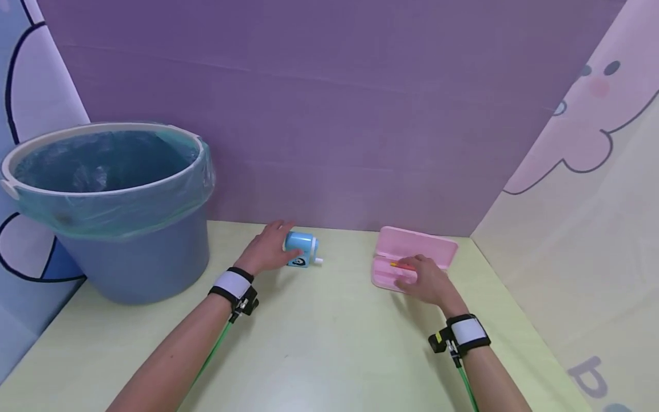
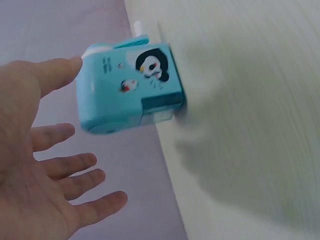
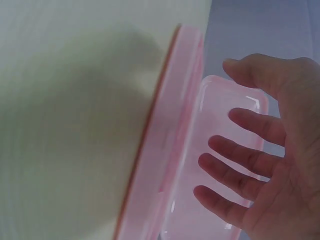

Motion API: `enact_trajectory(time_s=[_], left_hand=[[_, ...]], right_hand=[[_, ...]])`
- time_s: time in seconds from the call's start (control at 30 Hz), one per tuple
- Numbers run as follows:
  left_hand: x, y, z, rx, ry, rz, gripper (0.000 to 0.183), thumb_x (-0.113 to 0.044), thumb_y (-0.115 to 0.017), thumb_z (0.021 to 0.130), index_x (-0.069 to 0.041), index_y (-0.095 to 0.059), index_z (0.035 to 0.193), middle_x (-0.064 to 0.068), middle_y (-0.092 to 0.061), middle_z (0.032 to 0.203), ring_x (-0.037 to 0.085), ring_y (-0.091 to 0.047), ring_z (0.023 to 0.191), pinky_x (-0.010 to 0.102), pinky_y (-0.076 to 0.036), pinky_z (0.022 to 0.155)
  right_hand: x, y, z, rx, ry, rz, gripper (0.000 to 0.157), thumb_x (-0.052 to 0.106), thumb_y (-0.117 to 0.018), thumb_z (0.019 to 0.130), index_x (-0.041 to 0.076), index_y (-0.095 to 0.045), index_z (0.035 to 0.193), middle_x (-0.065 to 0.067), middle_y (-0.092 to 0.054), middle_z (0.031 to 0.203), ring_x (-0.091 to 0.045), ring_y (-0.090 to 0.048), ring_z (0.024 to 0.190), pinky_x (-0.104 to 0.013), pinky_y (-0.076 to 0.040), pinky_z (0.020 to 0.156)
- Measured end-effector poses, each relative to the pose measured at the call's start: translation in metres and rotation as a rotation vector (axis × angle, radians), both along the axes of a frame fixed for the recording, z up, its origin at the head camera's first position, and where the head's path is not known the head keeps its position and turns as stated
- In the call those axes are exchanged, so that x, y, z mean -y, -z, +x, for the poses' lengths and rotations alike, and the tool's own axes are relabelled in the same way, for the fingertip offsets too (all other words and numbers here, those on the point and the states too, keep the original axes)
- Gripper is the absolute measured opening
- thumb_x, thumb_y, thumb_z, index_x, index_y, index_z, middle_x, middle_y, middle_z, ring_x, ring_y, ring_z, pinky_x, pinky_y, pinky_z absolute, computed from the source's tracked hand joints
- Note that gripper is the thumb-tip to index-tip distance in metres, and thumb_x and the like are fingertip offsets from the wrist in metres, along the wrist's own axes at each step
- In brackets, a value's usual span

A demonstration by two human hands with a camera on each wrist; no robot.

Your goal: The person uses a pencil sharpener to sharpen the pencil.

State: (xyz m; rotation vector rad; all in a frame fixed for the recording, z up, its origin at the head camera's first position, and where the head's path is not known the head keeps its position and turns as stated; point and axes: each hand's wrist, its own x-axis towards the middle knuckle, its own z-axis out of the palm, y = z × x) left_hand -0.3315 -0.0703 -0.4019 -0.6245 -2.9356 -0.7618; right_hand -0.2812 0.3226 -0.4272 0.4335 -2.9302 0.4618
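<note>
A light-blue crank pencil sharpener (image 1: 301, 247) with a cartoon picture on its front stands on the table near the back wall. My left hand (image 1: 268, 250) is right beside it, fingers spread; in the left wrist view the thumb (image 2: 62, 72) overlaps the sharpener's upper edge. To the right lies a pink pencil case (image 1: 383, 274), its lid (image 1: 407, 243) folded back. An orange-red pencil (image 1: 403, 266) with a yellow end shows inside, partly hidden by my right hand (image 1: 429, 280). That hand hovers over the case with its fingers apart, as the right wrist view also shows.
At the left stands a large blue bin (image 1: 139, 257) with a pale rim and a green-tinted plastic liner. A purple wall (image 1: 329, 114) closes off the back of the table (image 1: 309, 343). A printed cream panel (image 1: 576, 257) borders the right side.
</note>
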Motion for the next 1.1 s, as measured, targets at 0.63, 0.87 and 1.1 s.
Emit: enact_trajectory(time_s=[0.63, 0.87, 1.1], left_hand=[[-0.005, 0.014, -0.001, -0.036, 0.027, -0.002, 0.058, -0.022, -0.066, 0.093, -0.004, -0.045, 0.144, 0.017, -0.047, 0.142, 0.033, -0.050, 0.123, 0.050, -0.043, 0.101], [-0.002, 0.010, 0.001, -0.019, 0.020, 0.031, 0.053, -0.021, -0.067, 0.093, -0.005, -0.049, 0.139, 0.016, -0.054, 0.131, 0.032, -0.055, 0.110, 0.050, -0.046, 0.094], [0.001, 0.010, 0.003, -0.013, 0.027, 0.016, 0.051, -0.023, -0.068, 0.092, -0.005, -0.051, 0.136, 0.016, -0.056, 0.127, 0.030, -0.056, 0.104, 0.050, -0.048, 0.091]], right_hand=[[0.006, 0.020, 0.008, -0.058, -0.130, 0.047, 0.037, 0.016, -0.075, 0.083, 0.006, -0.066, 0.118, -0.013, -0.066, 0.110, -0.031, -0.057, 0.098, -0.049, -0.047, 0.087], [0.014, 0.022, 0.009, -0.039, -0.132, 0.023, 0.038, 0.016, -0.077, 0.083, 0.007, -0.067, 0.118, -0.013, -0.066, 0.109, -0.030, -0.058, 0.096, -0.049, -0.049, 0.085], [0.023, 0.022, 0.014, -0.025, -0.149, 0.008, 0.040, 0.018, -0.077, 0.083, 0.007, -0.066, 0.120, -0.012, -0.066, 0.115, -0.030, -0.058, 0.100, -0.048, -0.049, 0.087]])
